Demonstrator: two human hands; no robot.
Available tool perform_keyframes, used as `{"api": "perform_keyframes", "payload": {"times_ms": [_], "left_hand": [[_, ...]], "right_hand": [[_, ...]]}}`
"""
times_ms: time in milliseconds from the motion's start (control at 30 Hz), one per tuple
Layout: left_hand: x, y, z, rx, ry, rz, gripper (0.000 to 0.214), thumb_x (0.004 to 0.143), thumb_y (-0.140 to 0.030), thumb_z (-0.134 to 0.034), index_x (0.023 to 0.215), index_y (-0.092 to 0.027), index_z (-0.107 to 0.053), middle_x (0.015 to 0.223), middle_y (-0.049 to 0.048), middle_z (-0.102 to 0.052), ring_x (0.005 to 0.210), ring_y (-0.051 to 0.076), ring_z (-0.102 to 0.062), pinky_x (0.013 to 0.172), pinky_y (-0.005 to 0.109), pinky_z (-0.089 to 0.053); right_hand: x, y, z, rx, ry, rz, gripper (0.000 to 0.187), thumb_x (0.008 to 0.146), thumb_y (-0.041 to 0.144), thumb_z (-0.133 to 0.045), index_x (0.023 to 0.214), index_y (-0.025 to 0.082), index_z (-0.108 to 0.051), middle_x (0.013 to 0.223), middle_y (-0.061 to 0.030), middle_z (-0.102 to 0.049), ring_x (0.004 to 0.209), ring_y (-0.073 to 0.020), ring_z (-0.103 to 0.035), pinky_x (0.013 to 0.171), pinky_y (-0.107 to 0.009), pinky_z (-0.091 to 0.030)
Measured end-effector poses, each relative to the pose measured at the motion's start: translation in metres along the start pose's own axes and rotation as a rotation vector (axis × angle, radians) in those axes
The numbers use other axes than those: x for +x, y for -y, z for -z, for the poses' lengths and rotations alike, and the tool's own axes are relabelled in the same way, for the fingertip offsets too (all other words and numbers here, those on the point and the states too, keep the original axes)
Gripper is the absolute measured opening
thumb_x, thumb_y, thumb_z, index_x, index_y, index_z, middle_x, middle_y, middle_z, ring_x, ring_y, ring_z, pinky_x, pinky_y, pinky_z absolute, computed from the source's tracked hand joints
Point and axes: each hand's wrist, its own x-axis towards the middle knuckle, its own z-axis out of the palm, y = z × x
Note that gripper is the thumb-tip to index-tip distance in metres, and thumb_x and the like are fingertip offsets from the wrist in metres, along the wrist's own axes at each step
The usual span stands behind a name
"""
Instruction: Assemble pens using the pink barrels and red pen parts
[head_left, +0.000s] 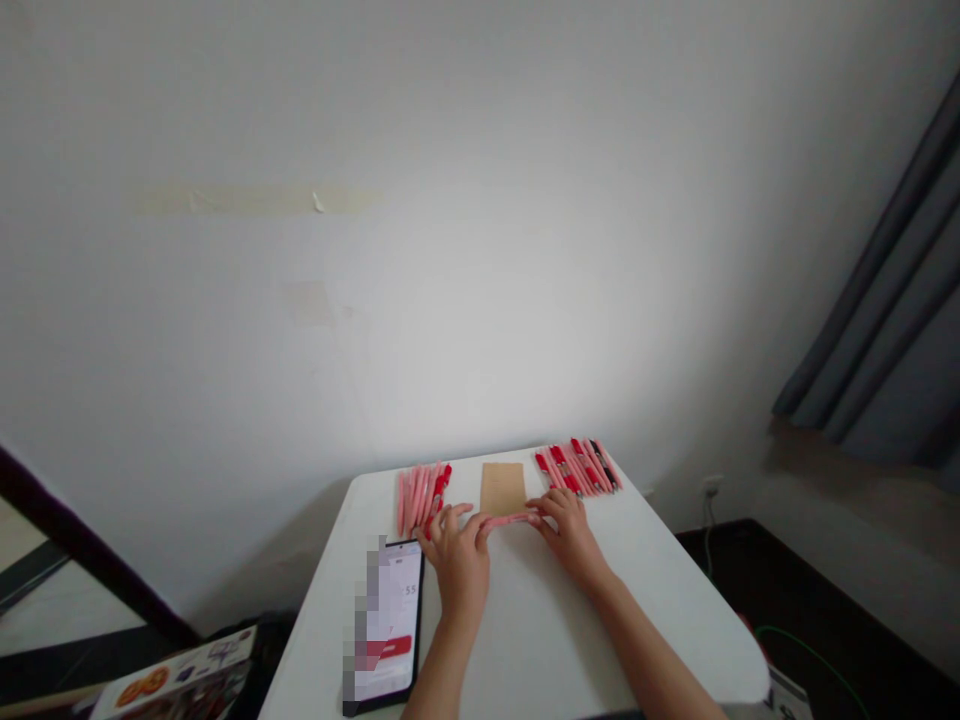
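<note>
Pen (508, 520) in 2 hands (460, 562), box (176, 676) leftward

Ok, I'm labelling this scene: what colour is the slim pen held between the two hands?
Pink; the slim pen shows best in the head view.

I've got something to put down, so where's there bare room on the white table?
There's bare white table between the left forearm and right forearm, and another patch between the right forearm and the table's right edge. It's crowded at the far side, with left pens, brown card, right pens, and at near left, where the phone lies.
</note>
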Motion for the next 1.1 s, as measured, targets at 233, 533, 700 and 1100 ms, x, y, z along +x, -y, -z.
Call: {"api": "perform_keyframes", "payload": {"times_ms": [233, 533, 700, 1100], "left_hand": [[0.0008, 0.0013, 0.0000, -0.026, 0.005, 0.002, 0.019, 0.083, -0.031, -0.054, 0.085, -0.030, -0.073, 0.108, 0.0043, -0.065, 0.109, 0.026, -0.046, 0.099, 0.051, -0.026], [0.0007, 0.0013, -0.0007, -0.032, 0.004, 0.014, 0.022, 0.085, -0.029, -0.050, 0.087, -0.028, -0.072, 0.109, 0.0052, -0.065, 0.110, 0.026, -0.047, 0.100, 0.053, -0.026], [0.0009, 0.0014, -0.0013, -0.027, 0.001, 0.011, 0.022, 0.085, -0.028, -0.050, 0.086, -0.028, -0.072, 0.108, 0.0051, -0.065, 0.110, 0.026, -0.047, 0.100, 0.052, -0.027], [0.0011, 0.0015, -0.0008, -0.019, -0.009, 0.008, 0.021, 0.085, -0.028, -0.051, 0.085, -0.028, -0.072, 0.107, 0.0048, -0.066, 0.108, 0.025, -0.049, 0.100, 0.053, -0.028]], "right_hand": [[0.0003, -0.0026, -0.0007, 0.030, -0.033, -0.025, 0.016, 0.088, 0.038, -0.057, 0.088, 0.023, -0.063, 0.089, -0.0044, -0.064, 0.093, -0.0224, -0.056, 0.085, -0.037, -0.040], [-0.0010, -0.0039, -0.0014, 0.046, -0.031, -0.039, 0.022, 0.087, 0.040, -0.058, 0.103, 0.025, -0.062, 0.098, -0.0048, -0.064, 0.099, -0.0226, -0.055, 0.088, -0.038, -0.039], [-0.0001, -0.0024, 0.0000, 0.059, -0.035, -0.052, 0.016, 0.090, 0.037, -0.055, 0.094, 0.023, -0.061, 0.093, -0.0046, -0.065, 0.096, -0.0225, -0.056, 0.086, -0.037, -0.039], [0.0001, -0.0024, -0.0004, 0.099, -0.072, -0.063, 0.024, 0.090, 0.040, -0.054, 0.106, 0.023, -0.060, 0.095, -0.0059, -0.065, 0.096, -0.0228, -0.056, 0.088, -0.038, -0.039]]}}
